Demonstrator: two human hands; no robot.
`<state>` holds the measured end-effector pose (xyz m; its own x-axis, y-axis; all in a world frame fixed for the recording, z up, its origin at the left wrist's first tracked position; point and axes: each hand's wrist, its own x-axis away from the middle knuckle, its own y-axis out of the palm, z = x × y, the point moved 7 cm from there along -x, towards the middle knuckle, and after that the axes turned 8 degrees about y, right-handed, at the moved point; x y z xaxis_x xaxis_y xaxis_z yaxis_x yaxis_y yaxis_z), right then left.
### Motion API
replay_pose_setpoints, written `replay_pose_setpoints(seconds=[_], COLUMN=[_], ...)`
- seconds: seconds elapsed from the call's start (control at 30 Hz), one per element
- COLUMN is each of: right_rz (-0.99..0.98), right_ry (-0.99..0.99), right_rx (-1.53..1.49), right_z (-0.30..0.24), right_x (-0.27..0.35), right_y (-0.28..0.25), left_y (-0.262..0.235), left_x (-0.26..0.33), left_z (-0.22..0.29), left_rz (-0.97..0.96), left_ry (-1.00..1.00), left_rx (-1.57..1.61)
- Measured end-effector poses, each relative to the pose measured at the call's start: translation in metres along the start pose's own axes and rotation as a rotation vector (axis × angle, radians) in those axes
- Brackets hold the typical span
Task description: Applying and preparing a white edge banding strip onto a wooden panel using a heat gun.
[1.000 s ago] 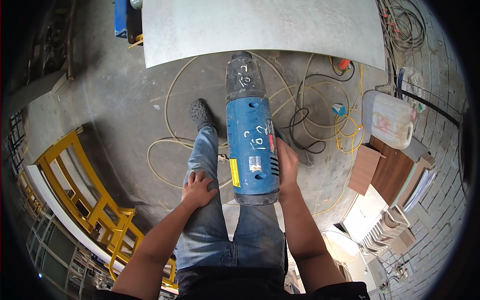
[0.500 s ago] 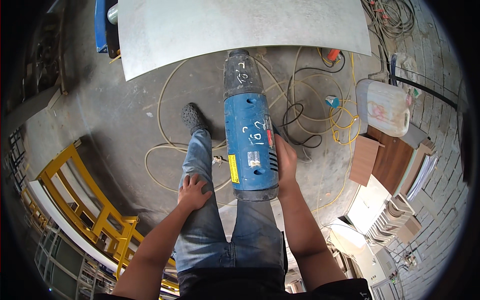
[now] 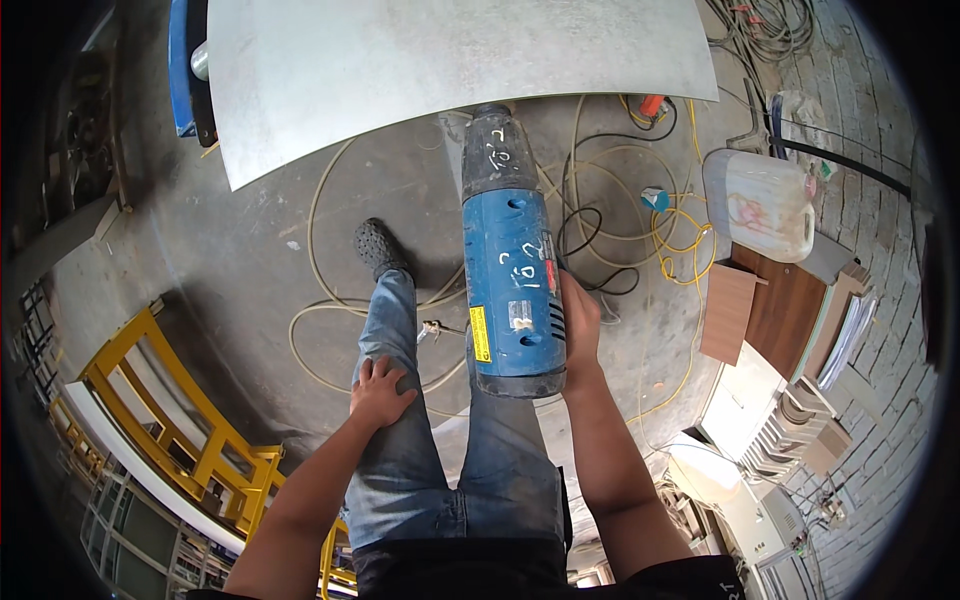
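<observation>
My right hand point(image 3: 580, 325) grips the side of a large blue power tool point(image 3: 512, 280) with a dark grey nose, held upright in front of me and pointing toward a grey metal sheet point(image 3: 440, 60). My left hand point(image 3: 380, 390) rests flat on my left thigh, in blue jeans, with fingers spread and nothing in it. My left shoe point(image 3: 378, 245) stands on the concrete floor.
Yellow and black cables point(image 3: 660, 230) loop over the floor. A white plastic canister point(image 3: 765, 200) and brown boards point(image 3: 760, 305) lie at the right. A yellow metal frame point(image 3: 165, 420) stands at the lower left. White stacked items sit at the lower right.
The view has tilted slightly, so the tool and the sheet sit a little lower and to the right in the picture. Both hands keep their places.
</observation>
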<state>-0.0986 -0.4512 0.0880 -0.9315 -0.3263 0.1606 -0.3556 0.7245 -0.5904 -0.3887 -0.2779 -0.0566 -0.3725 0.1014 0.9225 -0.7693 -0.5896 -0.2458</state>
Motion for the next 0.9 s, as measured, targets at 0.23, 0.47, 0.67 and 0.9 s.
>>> replay_pose_setpoints(seconds=[0.23, 0.47, 0.67, 0.9], right_rz=[0.088, 0.111, 0.139, 0.203], right_ry=[0.002, 0.014, 0.087, 0.053], right_rx=[-0.05, -0.057, -0.068, -0.075], right_z=[0.013, 0.032, 0.048, 0.051], right_x=[0.0, -0.001, -0.004, -0.012], right_y=[-0.017, -0.032, -0.045, -0.064], left_y=[0.0, 0.0, 0.0, -0.003], left_x=[-0.003, -0.006, -0.007, -0.009], left_z=[0.005, 0.012, 0.017, 0.025], left_rz=[-0.021, -0.002, -0.011, -0.024], left_ry=[-0.003, 0.008, 0.011, -0.001], left_rx=[-0.025, -0.06, -0.072, -0.08])
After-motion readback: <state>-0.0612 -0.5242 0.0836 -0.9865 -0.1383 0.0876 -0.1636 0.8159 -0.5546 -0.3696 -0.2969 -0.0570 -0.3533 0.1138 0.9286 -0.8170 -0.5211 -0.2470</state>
